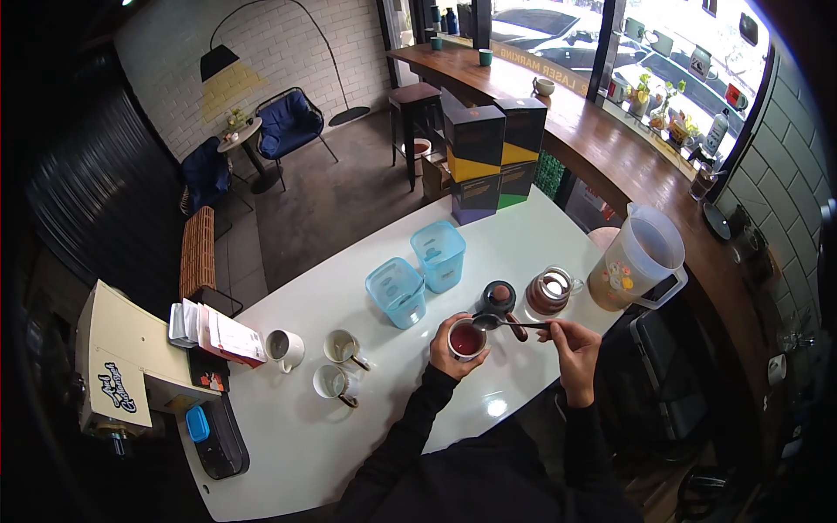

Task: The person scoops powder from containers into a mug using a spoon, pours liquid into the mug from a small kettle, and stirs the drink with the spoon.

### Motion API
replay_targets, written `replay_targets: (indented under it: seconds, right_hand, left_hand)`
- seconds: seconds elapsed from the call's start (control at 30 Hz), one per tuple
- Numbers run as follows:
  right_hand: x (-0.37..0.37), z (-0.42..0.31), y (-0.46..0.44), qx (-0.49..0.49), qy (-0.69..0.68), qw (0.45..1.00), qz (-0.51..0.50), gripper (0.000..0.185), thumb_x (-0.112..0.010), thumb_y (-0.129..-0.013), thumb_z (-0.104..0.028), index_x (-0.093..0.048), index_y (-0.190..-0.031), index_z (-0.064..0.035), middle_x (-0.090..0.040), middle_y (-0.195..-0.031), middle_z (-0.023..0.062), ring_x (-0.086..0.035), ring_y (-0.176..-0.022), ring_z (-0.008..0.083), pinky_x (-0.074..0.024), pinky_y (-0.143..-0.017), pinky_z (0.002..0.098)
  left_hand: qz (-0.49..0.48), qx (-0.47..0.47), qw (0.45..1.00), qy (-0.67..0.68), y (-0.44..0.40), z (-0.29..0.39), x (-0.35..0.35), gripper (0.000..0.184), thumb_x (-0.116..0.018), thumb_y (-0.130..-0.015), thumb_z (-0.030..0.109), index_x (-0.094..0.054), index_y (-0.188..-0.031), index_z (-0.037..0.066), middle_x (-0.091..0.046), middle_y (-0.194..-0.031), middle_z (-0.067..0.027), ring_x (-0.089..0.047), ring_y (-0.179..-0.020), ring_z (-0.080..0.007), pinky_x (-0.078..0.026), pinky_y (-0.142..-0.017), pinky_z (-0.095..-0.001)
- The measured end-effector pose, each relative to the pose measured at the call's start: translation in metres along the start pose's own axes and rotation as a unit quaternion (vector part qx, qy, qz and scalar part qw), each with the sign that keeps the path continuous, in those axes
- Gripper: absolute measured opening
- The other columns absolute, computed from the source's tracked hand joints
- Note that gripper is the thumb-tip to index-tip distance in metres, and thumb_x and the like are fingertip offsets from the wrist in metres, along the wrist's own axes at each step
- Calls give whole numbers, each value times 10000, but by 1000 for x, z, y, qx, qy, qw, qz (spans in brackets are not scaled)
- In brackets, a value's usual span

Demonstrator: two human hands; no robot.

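My left hand [445,359] is wrapped round a cup [468,341] of dark red liquid, at the front of the white table. In my right hand [575,356] I grip the handle of a dark spoon [514,323] between thumb and fingers. The spoon's bowl lies at the cup's far right rim; whether it touches is unclear. Just behind the cup stands a dark round vessel [498,295] with a brown handle. To its right is a glass server [547,294] holding reddish-brown liquid. A large translucent pitcher [635,251] stands at the right.
Two blue plastic containers [398,295] stand mid-table. Left of them are several mugs [340,349]. Stacked boxes [493,157] rise at the far edge. A cream-coloured machine [122,362] and a black scale-like tray [223,443] sit at the left end. A wooden counter [602,152] runs behind.
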State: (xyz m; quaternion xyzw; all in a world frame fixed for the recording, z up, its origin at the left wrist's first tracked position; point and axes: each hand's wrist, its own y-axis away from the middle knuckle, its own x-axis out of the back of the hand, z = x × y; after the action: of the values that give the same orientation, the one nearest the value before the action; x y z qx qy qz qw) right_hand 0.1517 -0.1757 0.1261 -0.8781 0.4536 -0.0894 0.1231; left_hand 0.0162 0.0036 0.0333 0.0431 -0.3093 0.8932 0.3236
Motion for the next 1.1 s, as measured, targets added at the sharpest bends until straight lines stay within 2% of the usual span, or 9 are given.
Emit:
replay_targets:
  seconds: [0.13, 0.27, 0.33, 0.57, 0.67, 0.77, 0.93, 1.0, 1.1]
  right_hand:
    - [22, 7, -9, -10, -89, 988, 125, 209, -616, -977, -97, -680, -1015, 98, -704, -818, 126, -661, -714, 160, -539, -714, 283]
    - [54, 21, -21, 13, -53, 973, 224, 198, -623, -979, -118, -683, -1027, 65, -704, -829, 111, -668, -737, 152, -542, -707, 286]
    - [64, 34, -29, 15, -14, 966, 258, 151, -606, -968, -60, -671, -1011, 69, -697, -824, 100, -684, -749, 158, -551, -720, 284]
    - [71, 71, -43, -12, 43, 970, 237, 139, -599, -975, -57, -670, -1031, 48, -686, -845, 75, -668, -745, 136, -533, -704, 263]
    - [73, 79, -47, -22, 55, 974, 220, 131, -599, -974, -51, -670, -1026, 46, -680, -837, 67, -663, -742, 130, -529, -697, 261]
    - [75, 90, -52, -45, 52, 976, 205, 121, -587, -966, -27, -658, -1009, 62, -675, -860, 73, -679, -760, 149, -540, -711, 267]
    - [74, 102, -57, -69, 60, 983, 159, 129, -608, -965, -47, -659, -1012, 62, -680, -867, 73, -678, -768, 145, -545, -724, 265]
    - [71, 103, -59, -77, 58, 984, 147, 132, -617, -964, -55, -661, -1010, 60, -682, -868, 71, -679, -774, 143, -546, -729, 265]
    - [66, 104, -65, -82, 68, 987, 118, 141, -636, -960, -77, -670, -997, 55, -685, -857, 66, -666, -758, 130, -537, -718, 260]
  left_hand:
    - [-4, 5, 999, 45, 3, 7, -1, 717, -891, -665, 204, -518, -1255, 36, -658, -1134, -113, -679, -1010, -211, -548, -892, -346]
    - [-13, 23, 999, 48, 11, 11, 6, 718, -891, -661, 197, -521, -1253, 33, -665, -1113, -106, -677, -999, -205, -545, -894, -347]
    - [-23, 41, 998, 48, 15, 10, 9, 716, -891, -657, 195, -525, -1250, 31, -668, -1109, -107, -678, -997, -205, -546, -893, -349]
    - [-17, 56, 998, 25, 21, 3, 15, 703, -890, -638, 184, -540, -1229, 30, -669, -1127, -113, -680, -999, -212, -549, -885, -348]
    - [-6, 85, 996, 31, 21, -1, 17, 692, -896, -611, 199, -577, -1213, 74, -674, -1124, -99, -680, -1000, -263, -530, -939, -385]
    - [15, 55, 998, -1, 21, -14, 16, 714, -891, -576, 207, -584, -1213, 104, -675, -1145, -62, -660, -1042, -296, -442, -1052, -488]
    - [25, 57, 998, -8, 14, -21, 24, 735, -892, -565, 204, -579, -1223, 109, -674, -1154, -64, -658, -1047, -295, -432, -1064, -490]
    - [28, 18, 999, -33, 9, -20, 27, 667, -887, -587, 165, -592, -1178, 67, -677, -1117, -113, -675, -987, -268, -543, -874, -380]
    - [30, 26, 999, -35, 9, -20, 27, 668, -888, -589, 166, -594, -1181, 69, -678, -1115, -108, -677, -979, -262, -545, -873, -375]
